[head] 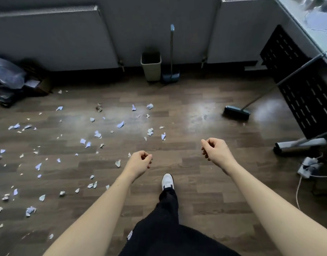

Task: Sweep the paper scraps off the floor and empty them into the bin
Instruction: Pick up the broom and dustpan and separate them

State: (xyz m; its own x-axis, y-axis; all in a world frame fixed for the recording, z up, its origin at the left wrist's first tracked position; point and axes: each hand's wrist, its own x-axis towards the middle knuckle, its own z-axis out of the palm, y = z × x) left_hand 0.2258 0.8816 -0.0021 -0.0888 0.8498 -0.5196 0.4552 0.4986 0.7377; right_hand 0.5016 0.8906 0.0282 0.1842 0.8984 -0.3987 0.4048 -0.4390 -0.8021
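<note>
Several pale blue and white paper scraps (120,124) lie scattered over the dark wood floor, mostly left and centre. A beige bin (151,67) stands against the far wall, with a blue long-handled dustpan (170,77) upright beside it on the right. A broom (236,112) rests with its head on the floor at the right, its handle leaning up against the desk. My left hand (140,162) and my right hand (215,149) hang in front of me with fingers loosely curled, holding nothing, well short of the broom.
A black perforated desk panel (297,85) and the desk's foot (299,145) stand at the right, with a power strip (307,167) and cables beside them. Bags and a box (20,80) pile up at the far left. Radiators (48,36) line the wall. My white shoe (168,181) steps forward.
</note>
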